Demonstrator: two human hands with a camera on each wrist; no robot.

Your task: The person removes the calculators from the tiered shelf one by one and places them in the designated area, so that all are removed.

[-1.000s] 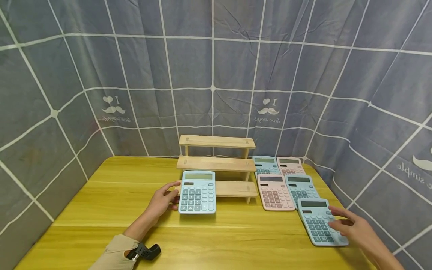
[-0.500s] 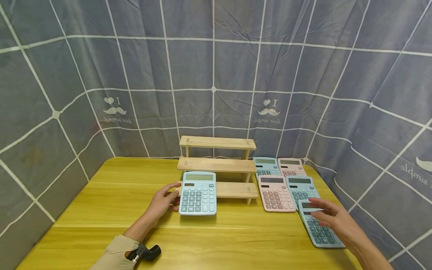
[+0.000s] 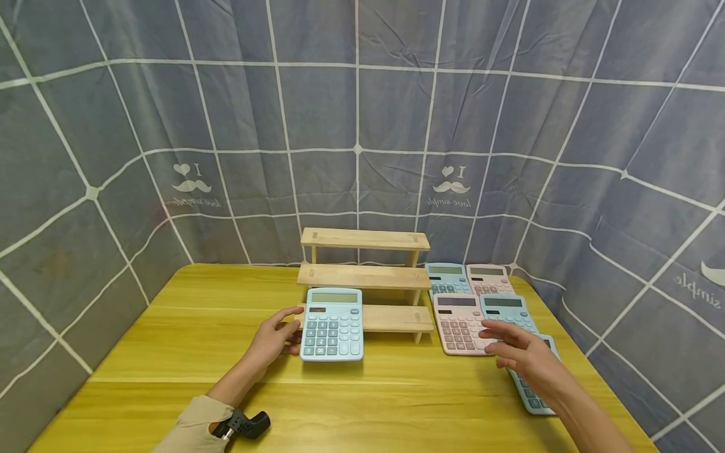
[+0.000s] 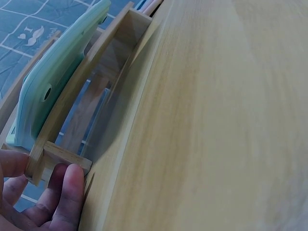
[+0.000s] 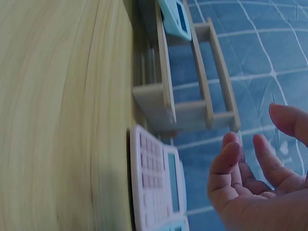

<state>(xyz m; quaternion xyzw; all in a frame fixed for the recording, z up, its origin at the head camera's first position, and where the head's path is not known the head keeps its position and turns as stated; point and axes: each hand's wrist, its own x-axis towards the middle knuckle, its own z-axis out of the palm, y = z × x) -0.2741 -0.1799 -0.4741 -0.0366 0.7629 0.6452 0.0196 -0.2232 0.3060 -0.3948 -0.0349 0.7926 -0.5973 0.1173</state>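
Propped upright against the lowest step of the wooden three-step rack (image 3: 365, 277), a light blue calculator (image 3: 331, 324) faces the person, its foot on the yellow wooden table (image 3: 187, 340) just in front of that rack. The left hand (image 3: 275, 338) rests at the calculator's left edge, thumb and fingers loosely spread beside it; the left wrist view shows fingertips (image 4: 67, 192) pressed against the rack's end piece, so the hand seems to steady rather than clasp, with nothing enclosed in it. To the right of the rack lie more calculators flat on the table: a pink calculator (image 3: 460, 322) nearest the rack, a second blue one (image 3: 506, 312) beside it, another pair behind them, and one more blue one (image 3: 532, 393) nearer the person, partly covered by the forearm. The right hand (image 3: 523, 355) hovers above this group, fingers extended and relaxed, holding nothing. By my reading, one calculator has been stood at the rack and the right hand is choosing among those lying flat; a sound next move would call for lowering onto one body, gripping its long edges, and lifting it clear of its neighbours without nudging them.
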